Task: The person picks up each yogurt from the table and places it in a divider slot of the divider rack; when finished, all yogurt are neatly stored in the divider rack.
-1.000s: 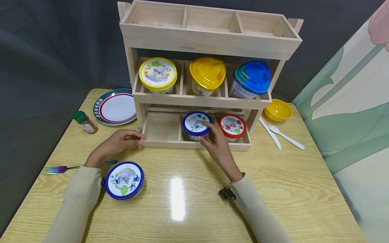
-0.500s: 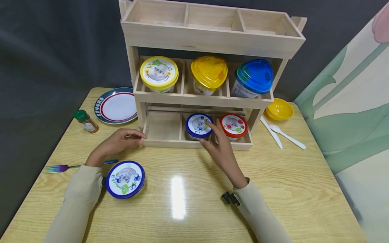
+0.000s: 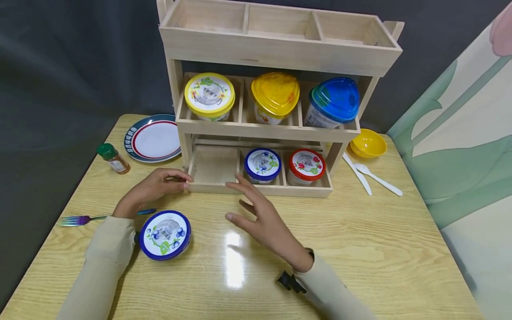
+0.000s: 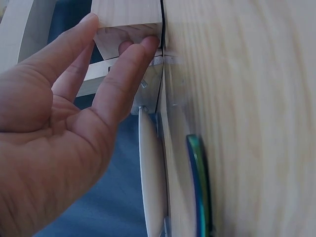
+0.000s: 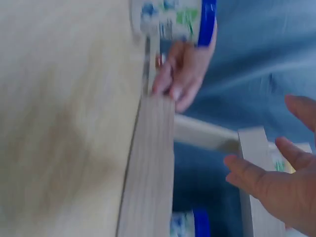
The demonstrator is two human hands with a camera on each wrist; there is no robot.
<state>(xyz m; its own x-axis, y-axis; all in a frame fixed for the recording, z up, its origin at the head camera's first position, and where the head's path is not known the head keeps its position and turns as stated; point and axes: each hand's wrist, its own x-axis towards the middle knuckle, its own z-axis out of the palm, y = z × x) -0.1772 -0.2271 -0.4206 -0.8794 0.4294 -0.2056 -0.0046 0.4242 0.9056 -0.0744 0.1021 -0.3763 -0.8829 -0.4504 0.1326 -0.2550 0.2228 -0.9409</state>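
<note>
My left hand (image 3: pixel 154 189) grips the left front corner of the wooden shelf's bottom tray (image 3: pixel 256 189); in the left wrist view its fingertips (image 4: pixel 91 20) lie against the board's end. My right hand (image 3: pixel 266 220) is in the air before the tray, fingers spread and holding nothing. Behind it, a tub with a blue-rimmed blueberry lid (image 3: pixel 262 163) stands in the middle compartment. A red-rimmed tub (image 3: pixel 307 164) sits in the right compartment, while the left one is bare. Another blueberry tub (image 3: pixel 165 235) is on the table beside my left wrist.
The middle tier holds a yellow-lidded tub (image 3: pixel 210 94), a yellow triangular-lidded tub (image 3: pixel 276 95) and a blue-lidded one (image 3: pixel 335 101). A fork (image 3: pixel 80 220), spice bottle (image 3: pixel 114 159) and plate (image 3: pixel 156 139) lie left; a yellow bowl (image 3: pixel 368 144), white knife (image 3: pixel 357 174) and spoon (image 3: pixel 378 179) right.
My right hand has let go of the blueberry tub in the middle compartment and moved left and toward me. That tub had shifted slightly right. My left hand stays at the tray's corner.
</note>
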